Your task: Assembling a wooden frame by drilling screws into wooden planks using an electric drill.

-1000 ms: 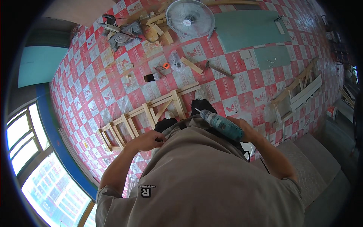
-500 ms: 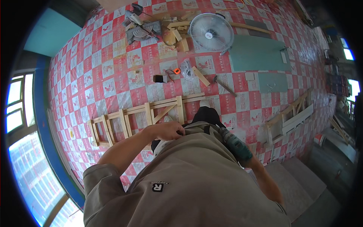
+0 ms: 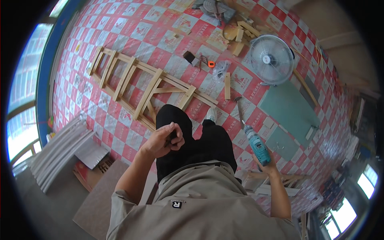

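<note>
My right hand (image 3: 267,163) grips a teal cordless drill (image 3: 258,147), whose bit end points away from me over the floor. In front of my left thigh, my left hand (image 3: 165,140) is raised with its fingers curled closed. Something small and dark shows between those fingers, too indistinct to name. Beyond my knees a wooden ladder-like frame (image 3: 127,78) lies on the floor, with several crosspieces and a diagonal brace. A hammer (image 3: 239,110) rests on the floor just past the drill's tip.
Red-and-white checked sheeting (image 3: 154,34) covers the floor. Ahead lie a wood strip (image 3: 227,86), an orange tape measure (image 3: 211,64), a fan (image 3: 272,59), wood offcuts (image 3: 239,49) and a saw (image 3: 216,12). Green panels (image 3: 290,114) are at right; stacked boards (image 3: 60,148) stand at left.
My view has turned leftward. My left hand has come away from my waist and risen, closed. The drill has swung from beside my hip to out in front on the right.
</note>
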The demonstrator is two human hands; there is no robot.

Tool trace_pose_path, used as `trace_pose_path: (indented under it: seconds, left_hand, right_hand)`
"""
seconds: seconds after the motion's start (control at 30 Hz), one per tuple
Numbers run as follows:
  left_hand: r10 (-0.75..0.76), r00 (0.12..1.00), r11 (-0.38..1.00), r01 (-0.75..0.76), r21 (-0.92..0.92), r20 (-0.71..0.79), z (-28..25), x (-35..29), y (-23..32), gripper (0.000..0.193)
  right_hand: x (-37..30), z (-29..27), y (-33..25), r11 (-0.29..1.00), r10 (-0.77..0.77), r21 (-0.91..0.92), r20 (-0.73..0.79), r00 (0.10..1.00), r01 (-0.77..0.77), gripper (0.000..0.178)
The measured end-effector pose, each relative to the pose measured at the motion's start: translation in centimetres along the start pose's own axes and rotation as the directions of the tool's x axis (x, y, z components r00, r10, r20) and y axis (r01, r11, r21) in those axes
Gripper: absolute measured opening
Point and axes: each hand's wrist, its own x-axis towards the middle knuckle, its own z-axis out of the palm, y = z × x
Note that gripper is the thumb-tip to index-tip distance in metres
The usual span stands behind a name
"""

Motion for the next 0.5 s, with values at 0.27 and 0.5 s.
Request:
trace_pose_path:
  seconds: [0.27, 0.5]
  left_hand:
    - [0.13, 0.99, 0.948, -0.142, -0.285, -0.062, -7.9, 2.3, -11.5, 0.039]
    - [0.147, 0.955, 0.892, -0.24, -0.383, -0.257, -20.9, 9.1, -20.8, 0.037]
  right_hand:
    - [13.3, 3.1, 3.3, 0.944, -0.261, -0.204, 0.024, 0.965, 0.26, 0.027]
    - [27.4, 14.4, 14.6, 0.902, 0.125, -0.418, 0.024, 0.992, -0.104, 0.049]
